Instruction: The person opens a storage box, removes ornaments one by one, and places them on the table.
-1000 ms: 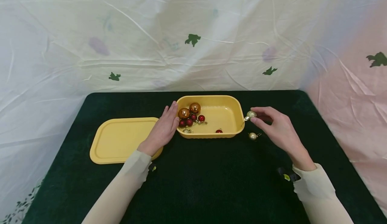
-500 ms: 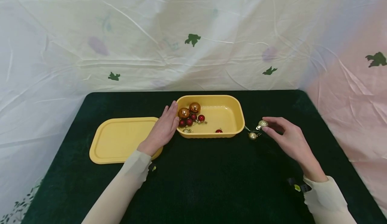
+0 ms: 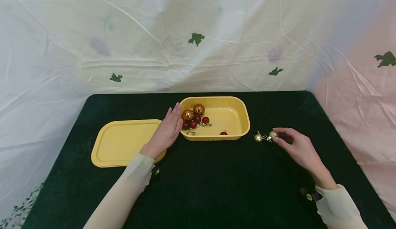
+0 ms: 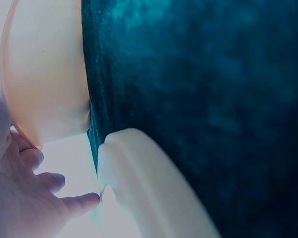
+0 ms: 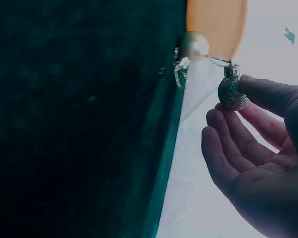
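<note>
My right hand (image 3: 295, 146) pinches a small glittery gold bauble (image 3: 273, 134) between thumb and fingers, to the right of the yellow box (image 3: 229, 121). In the right wrist view its silver cap and a thin loop of string show above the glittery ball (image 5: 232, 94). A smooth gold bauble (image 3: 258, 138) lies on the dark cloth just left of it, silvery cord between the two. My left hand (image 3: 165, 133) rests with straight fingers against the left side of the box. Inside the box are copper baubles (image 3: 199, 109), several dark red baubles (image 3: 193, 124) and a gold one (image 3: 191, 133).
A yellow lid (image 3: 123, 143) lies flat on the dark green tablecloth (image 3: 222, 181), partly under my left forearm and hand. A single red bauble (image 3: 223, 133) sits by the box's front wall. A pale patterned curtain (image 3: 139, 50) hangs behind the table.
My right hand has moved right and toward me with the glittery bauble, from the box's right rim to beside the smooth gold bauble. My left hand has stayed at the box.
</note>
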### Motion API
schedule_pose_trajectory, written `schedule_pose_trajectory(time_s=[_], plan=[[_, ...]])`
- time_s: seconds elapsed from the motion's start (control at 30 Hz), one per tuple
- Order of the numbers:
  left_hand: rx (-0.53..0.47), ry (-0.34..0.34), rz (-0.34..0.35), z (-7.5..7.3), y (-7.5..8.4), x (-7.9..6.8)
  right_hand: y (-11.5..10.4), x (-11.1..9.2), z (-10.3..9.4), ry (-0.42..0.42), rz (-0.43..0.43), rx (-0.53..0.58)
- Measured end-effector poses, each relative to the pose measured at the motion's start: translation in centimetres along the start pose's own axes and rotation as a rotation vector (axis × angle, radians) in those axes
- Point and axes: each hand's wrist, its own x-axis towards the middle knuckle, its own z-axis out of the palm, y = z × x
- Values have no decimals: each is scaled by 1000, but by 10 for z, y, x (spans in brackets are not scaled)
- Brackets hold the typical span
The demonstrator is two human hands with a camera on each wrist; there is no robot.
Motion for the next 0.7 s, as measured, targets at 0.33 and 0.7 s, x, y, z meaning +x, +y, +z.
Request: schedule_pose_trajectory(time_s=[0.33,0.7], plan=[[7,0,2,0,0,0,11,7,5,-69,16,-17],[-2,4,9,-1,1,0,15,13,4,-144,21,-37]])
